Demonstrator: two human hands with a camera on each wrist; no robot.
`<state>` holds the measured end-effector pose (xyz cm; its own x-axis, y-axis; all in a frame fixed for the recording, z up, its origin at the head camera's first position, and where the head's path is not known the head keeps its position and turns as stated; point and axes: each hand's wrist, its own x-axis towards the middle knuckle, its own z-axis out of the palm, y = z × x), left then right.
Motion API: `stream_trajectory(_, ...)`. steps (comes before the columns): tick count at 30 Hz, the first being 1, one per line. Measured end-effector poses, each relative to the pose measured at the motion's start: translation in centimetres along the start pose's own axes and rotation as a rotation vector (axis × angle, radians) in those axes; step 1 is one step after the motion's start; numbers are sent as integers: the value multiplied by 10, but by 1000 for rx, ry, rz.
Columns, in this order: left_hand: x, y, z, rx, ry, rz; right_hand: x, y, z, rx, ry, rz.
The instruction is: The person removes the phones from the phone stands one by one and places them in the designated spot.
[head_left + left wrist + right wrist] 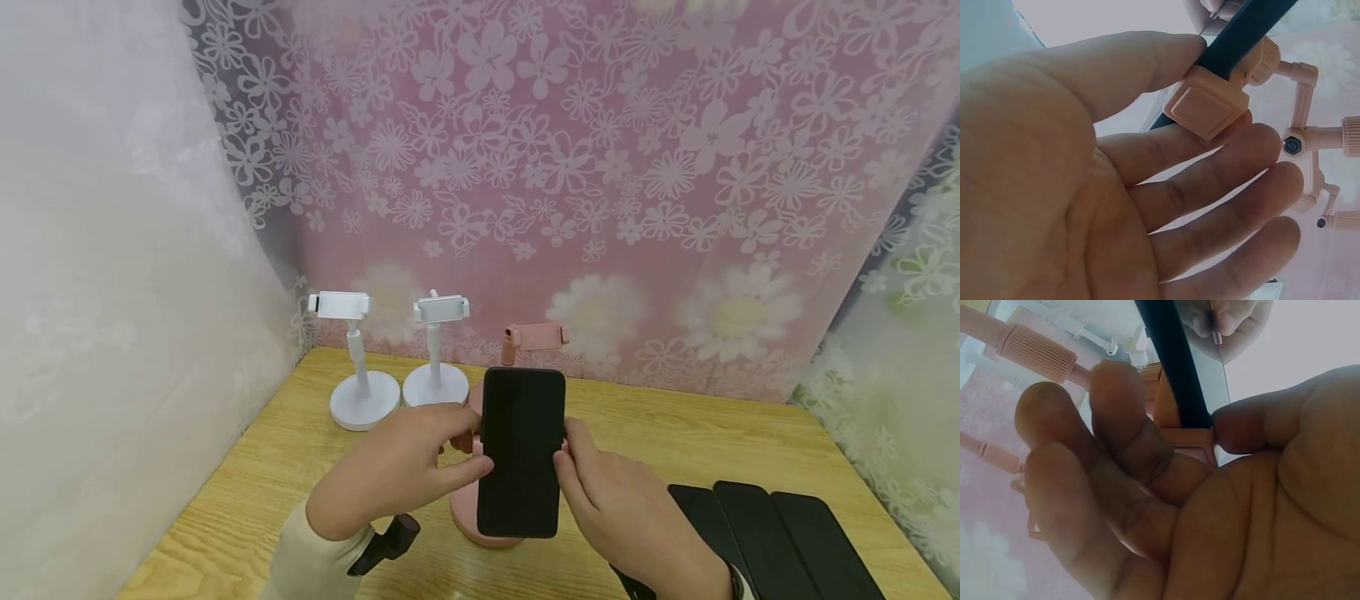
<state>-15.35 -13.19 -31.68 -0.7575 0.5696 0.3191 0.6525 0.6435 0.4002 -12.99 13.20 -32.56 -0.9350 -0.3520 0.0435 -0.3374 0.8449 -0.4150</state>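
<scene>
A black smartphone [521, 454] stands upright, its dark screen facing me, over the round base [467, 510] of a pink phone stand. In the left wrist view the stand's pink clamp [1207, 103] sits against the phone's edge. My left hand [405, 458] holds the phone's left side, thumb on its edge and index finger behind the clamp; the other fingers are loosely bent. From the right, my right hand [630, 504] holds the opposite edge between thumb and fingers, beside the clamp [1194, 439]. The phone hides most of the stand in the head view.
Behind the phone is another pink stand [538, 337]. Two white phone stands [360, 400] [435, 385] are at the back left of the wooden table [637, 417]. Several black phones [772, 533] lie side by side at the right. A pink floral curtain [562, 192] hangs behind.
</scene>
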Motion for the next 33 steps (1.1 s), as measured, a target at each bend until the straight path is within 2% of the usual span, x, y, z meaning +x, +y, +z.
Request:
stream_trajectory(6,0,0,1,-7,8,14,0,0,0,-16,-9,8)
stream_trajectory(20,-1,-1,2,-13,2,-10,-1,1,1,-5,-11,7)
stream_trajectory(33,0,-1,0,-30,-18,14,-1,1,1,-3,-6,2)
